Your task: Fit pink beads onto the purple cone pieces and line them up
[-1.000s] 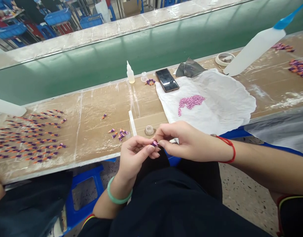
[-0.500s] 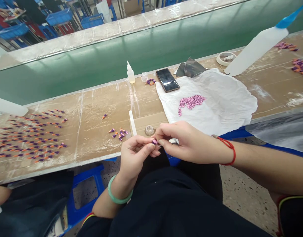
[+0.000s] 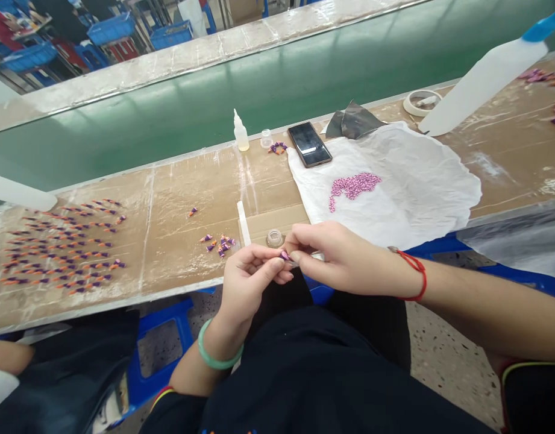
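Observation:
My left hand [image 3: 247, 280] pinches a small purple-and-pink piece [image 3: 285, 255] between thumb and forefinger. Thumb and fingers of my right hand [image 3: 335, 256] close on the pink end of that same piece; whether they also hold a tinier bit is hidden. Just beyond my fingertips a small clear pot [image 3: 274, 238] stands on a cardboard sheet [image 3: 279, 217], beside a flat white stick [image 3: 244, 223]. Several purple-and-orange pieces [image 3: 223, 246] lie in a loose group left of the stick. Tiny pink bits [image 3: 356, 184] are heaped on a white cloth [image 3: 408, 205] to the right.
Rows of purple-and-orange pieces [image 3: 64, 247] cover the table's left part. Along the back are a small dropper bottle [image 3: 241, 135], a phone [image 3: 310, 144] and a tape roll [image 3: 422, 103]. A large white bottle [image 3: 485, 84] leans at right. Another person's arm [image 3: 10, 357] shows lower left.
Both hands stay together on the piece, which has turned slightly between the fingertips. The camera view has shifted a little; things on the table lie as before.

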`<state>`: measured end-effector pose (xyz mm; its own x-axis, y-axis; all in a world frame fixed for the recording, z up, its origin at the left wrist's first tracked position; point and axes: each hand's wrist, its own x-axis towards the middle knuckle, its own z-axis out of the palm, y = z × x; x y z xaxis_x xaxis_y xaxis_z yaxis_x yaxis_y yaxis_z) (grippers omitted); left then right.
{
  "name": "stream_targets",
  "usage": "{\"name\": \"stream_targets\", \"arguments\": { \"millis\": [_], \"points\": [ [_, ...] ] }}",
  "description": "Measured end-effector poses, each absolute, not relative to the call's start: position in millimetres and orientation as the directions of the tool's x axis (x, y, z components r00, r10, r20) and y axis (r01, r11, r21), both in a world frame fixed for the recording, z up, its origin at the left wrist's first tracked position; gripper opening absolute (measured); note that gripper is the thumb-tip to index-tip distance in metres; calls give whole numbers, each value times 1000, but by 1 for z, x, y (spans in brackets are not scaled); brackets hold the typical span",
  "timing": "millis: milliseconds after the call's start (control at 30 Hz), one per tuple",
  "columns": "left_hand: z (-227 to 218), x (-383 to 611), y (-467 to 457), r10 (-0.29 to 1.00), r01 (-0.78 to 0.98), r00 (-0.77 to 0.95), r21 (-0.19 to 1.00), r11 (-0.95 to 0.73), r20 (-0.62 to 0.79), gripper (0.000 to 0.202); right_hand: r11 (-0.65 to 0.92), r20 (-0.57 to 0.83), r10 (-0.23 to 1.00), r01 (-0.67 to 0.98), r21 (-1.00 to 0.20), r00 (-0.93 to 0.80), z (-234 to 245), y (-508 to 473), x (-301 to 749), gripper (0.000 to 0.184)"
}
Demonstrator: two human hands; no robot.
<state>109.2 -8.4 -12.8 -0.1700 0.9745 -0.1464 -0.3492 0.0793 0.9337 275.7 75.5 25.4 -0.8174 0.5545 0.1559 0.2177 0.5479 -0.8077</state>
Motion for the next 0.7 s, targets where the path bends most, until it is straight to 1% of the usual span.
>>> {"name": "stream_targets", "arguments": {
  "millis": [67,133,200,267,333,400,500,567,633,700],
  "points": [
    [-13,103,-8,969,-302,-175,947,113,-172,39,510,127,594,251,-823,-794,24,81,279,14],
    [-15,91,-8,964,-217,-198,967,134,-178,37,477,118,645,277,-834,-755,21,86,286,18],
    [-20,74,-7,961,-90,-213,983,158,-174,32,458,117,686,300,-837,-718,15,90,298,22],
    [-29,53,-5,960,97,-234,979,178,-151,25,417,78,716,336,-844,-693,4,94,313,25],
    [-38,29,-2,959,318,-263,928,194,-110,20,345,-7,764,418,-841,-645,-10,98,328,29],
    [-45,7,2,952,471,-298,855,214,-74,19,293,-57,782,446,-846,-621,-25,102,339,30],
    [-50,-26,13,924,558,-383,792,249,-20,20,232,-79,831,471,-851,-551,-39,105,345,47],
    [-50,-47,24,889,611,-455,745,266,55,17,194,-93,858,486,-852,-506,-42,106,345,57],
    [-49,-66,39,863,663,-490,695,278,122,10,164,-122,865,503,-849,-487,-42,106,345,60],
    [-51,-81,54,870,706,-471,653,273,146,10,140,-142,871,513,-847,-471,-42,107,346,60]
  ]
}}
